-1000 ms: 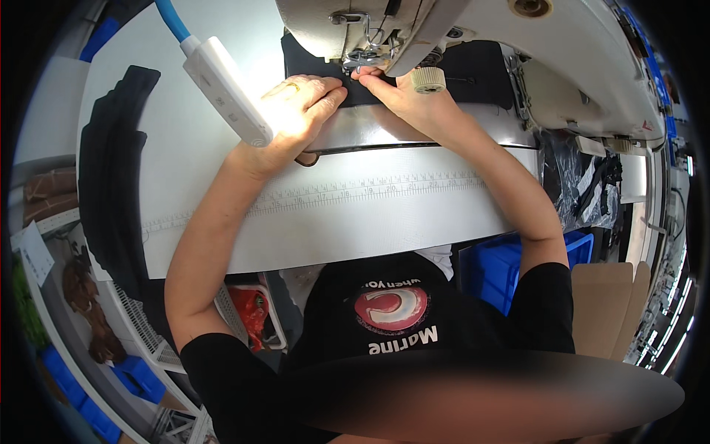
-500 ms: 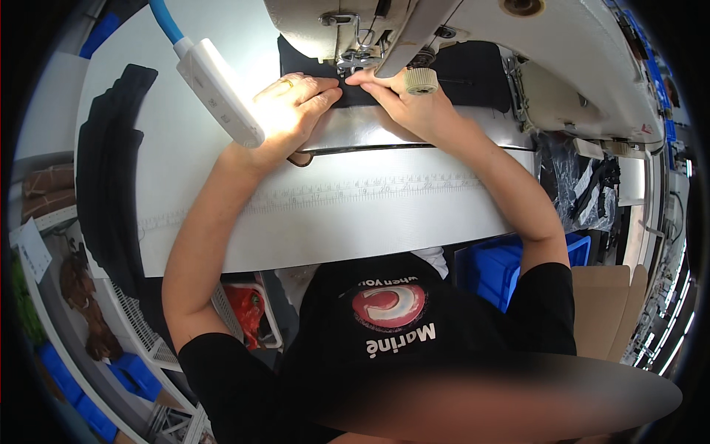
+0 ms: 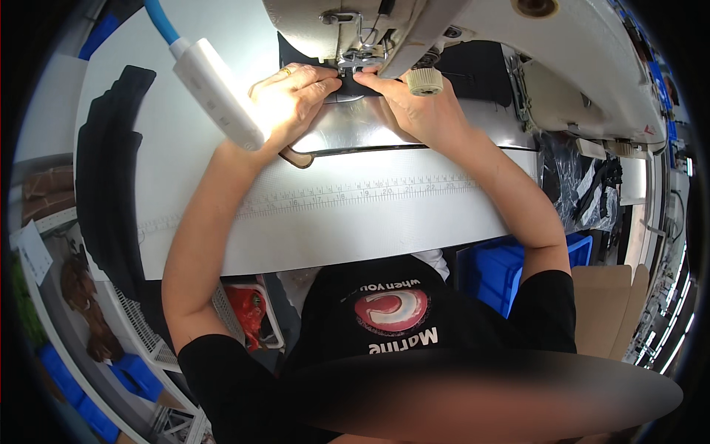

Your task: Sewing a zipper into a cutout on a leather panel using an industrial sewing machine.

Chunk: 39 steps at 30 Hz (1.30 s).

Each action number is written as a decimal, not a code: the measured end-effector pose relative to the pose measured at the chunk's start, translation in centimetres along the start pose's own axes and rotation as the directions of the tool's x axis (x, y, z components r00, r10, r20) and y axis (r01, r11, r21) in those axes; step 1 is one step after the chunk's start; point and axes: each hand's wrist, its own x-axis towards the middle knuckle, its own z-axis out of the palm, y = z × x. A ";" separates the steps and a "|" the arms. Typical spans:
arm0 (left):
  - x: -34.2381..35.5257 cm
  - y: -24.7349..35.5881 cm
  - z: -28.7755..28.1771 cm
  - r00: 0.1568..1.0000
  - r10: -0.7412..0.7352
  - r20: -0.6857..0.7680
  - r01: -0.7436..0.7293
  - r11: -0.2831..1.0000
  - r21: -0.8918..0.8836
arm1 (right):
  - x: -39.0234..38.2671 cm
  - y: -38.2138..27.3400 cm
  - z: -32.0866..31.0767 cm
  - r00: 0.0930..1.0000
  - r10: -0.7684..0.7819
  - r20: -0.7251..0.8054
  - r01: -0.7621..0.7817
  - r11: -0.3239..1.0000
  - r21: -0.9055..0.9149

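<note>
A piece of black fabric [image 3: 481, 70] lies on the shiny metal bed [image 3: 355, 127] of a white sewing machine [image 3: 577, 66]. Fingers and thumb of my left hand [image 3: 292, 100] close on the fabric just left of the presser foot [image 3: 359, 62]. From the other side, my right hand [image 3: 421, 111] has its index fingertip close to the foot, gripping the cloth at its near edge. A ribbed knob [image 3: 425, 81] and the machine head hide part of that hand's fingers. Strong lamplight washes out the back of my left hand.
A white lamp [image 3: 218, 92] on a blue cable hangs by my left wrist. Stacked black fabric [image 3: 111, 163] drapes over the table's left edge. A printed ruler [image 3: 362, 194] crosses the white tabletop [image 3: 333, 233]. Blue bin [image 3: 492, 270] and cardboard box [image 3: 606, 303] stand at lower right.
The fabric's near edge has shifted away from me, baring more of the metal bed. My right hand has moved slightly right, and its fingertip is a little farther from my left hand.
</note>
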 end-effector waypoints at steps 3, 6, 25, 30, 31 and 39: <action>0.0 -0.4 0.3 1.000 0.001 -0.006 -0.001 1.000 0.005 | 0.3 0.4 0.1 1.000 -0.029 -0.009 0.029 0.999 -0.026; -0.1 -0.3 0.2 1.000 -0.015 0.013 0.014 1.000 0.009 | -0.2 0.8 0.2 0.999 -0.046 -0.003 0.046 0.998 -0.048; 0.3 -1.3 0.3 1.000 0.029 -0.008 -0.030 0.999 -0.043 | -4.5 5.1 -10.0 0.978 0.073 0.196 0.023 0.895 -0.446; -0.6 -0.3 -1.3 0.998 0.045 0.043 -0.053 0.979 0.195 | -3.6 -3.8 -14.2 0.967 -0.143 0.211 0.193 0.952 -0.238; -1.1 0.3 -1.6 1.000 0.014 0.011 -0.016 0.995 0.103 | -3.6 -6.3 -14.1 0.959 -0.172 0.227 0.197 0.976 -0.094; -2.2 2.9 -0.9 0.996 -0.091 -0.004 0.090 0.990 -0.106 | -3.9 -11.0 -6.1 0.876 -0.278 0.394 0.102 0.906 0.412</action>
